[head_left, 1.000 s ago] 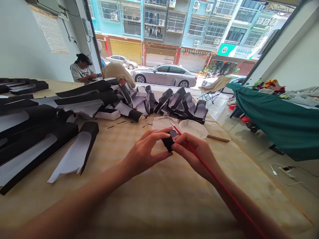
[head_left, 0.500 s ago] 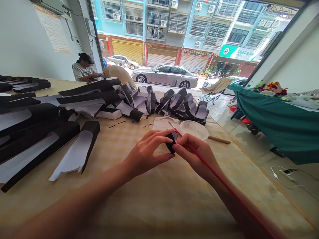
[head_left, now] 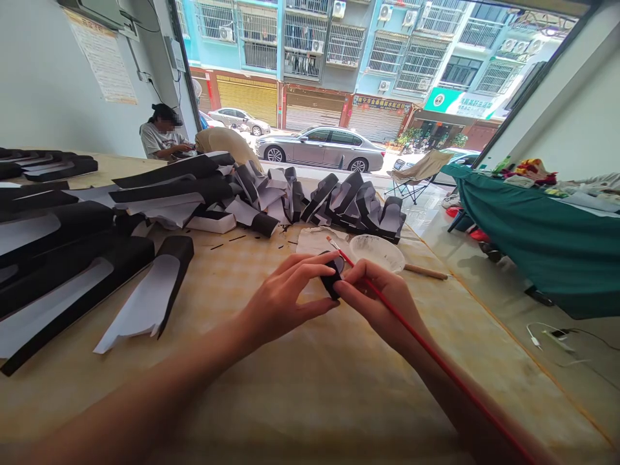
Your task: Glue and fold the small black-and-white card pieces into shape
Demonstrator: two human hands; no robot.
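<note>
Between my hands is a small black piece [head_left: 331, 281] with a pale inner side, maybe folded paper; its exact kind I cannot tell. My left hand [head_left: 285, 294] grips it with fingers over its top and the thumb beneath. My right hand [head_left: 380, 300] holds a long red-handled paintbrush [head_left: 411, 330], its bristle tip pointing up and away to the left. The right thumb and fingertips also touch the black piece's right edge. Just beyond the hands stands a shallow white bowl [head_left: 375, 250] with dark specks inside, beside a crumpled white sheet [head_left: 312, 240].
Black-and-white folded paper pieces [head_left: 159, 194] are heaped at the left and back. A wooden stick [head_left: 426, 272] lies by the bowl, and thin black scraps [head_left: 237, 237] nearby. A person [head_left: 162, 132] sits beyond the table. A green-covered table [head_left: 518, 239] stands at right.
Hardly anything differs. The black piece has tilted very slightly between my fingers; both hands keep their places and the brush stays in the right one.
</note>
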